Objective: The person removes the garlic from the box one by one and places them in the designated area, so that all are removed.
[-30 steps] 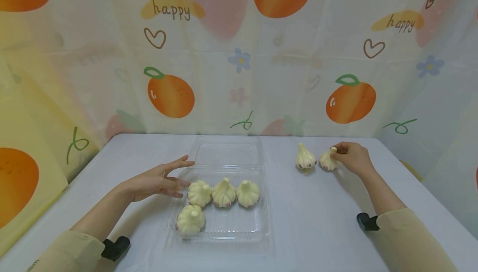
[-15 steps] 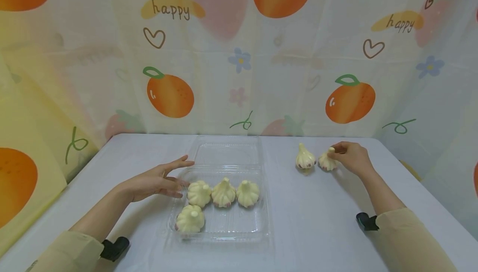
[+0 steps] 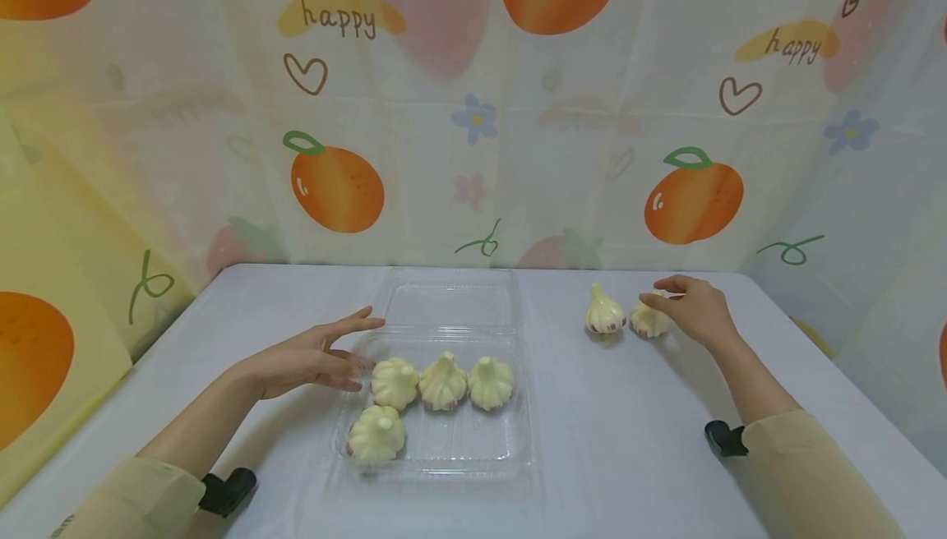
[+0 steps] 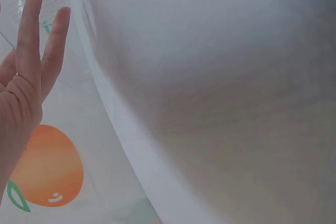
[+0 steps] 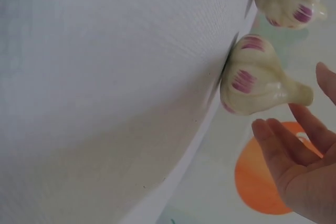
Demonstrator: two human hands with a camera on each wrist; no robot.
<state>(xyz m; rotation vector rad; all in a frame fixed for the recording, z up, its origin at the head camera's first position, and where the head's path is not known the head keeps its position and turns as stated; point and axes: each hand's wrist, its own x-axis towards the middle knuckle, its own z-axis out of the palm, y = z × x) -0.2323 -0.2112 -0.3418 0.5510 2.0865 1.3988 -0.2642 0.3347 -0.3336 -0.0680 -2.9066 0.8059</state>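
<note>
Near: clear tray (image 3: pixel 444 468) holding four garlic bulbs (image 3: pixel 444 384) | left hand (image 3: pixel 307 362) spread at its left side | far right: right hand (image 3: pixel 694 306) spread around rightmost bulb (image 3: pixel 649 323) on counter (image 3: pixel 621 440) | risk: careless nudge could tip it into neighbouring bulb (image 3: pixel 605 314)

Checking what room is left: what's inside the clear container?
Four garlic bulbs sit in the container: three side by side in the far row, one at near left. Nothing shows at its near right; what lies directly under the bulbs is hidden.
</note>
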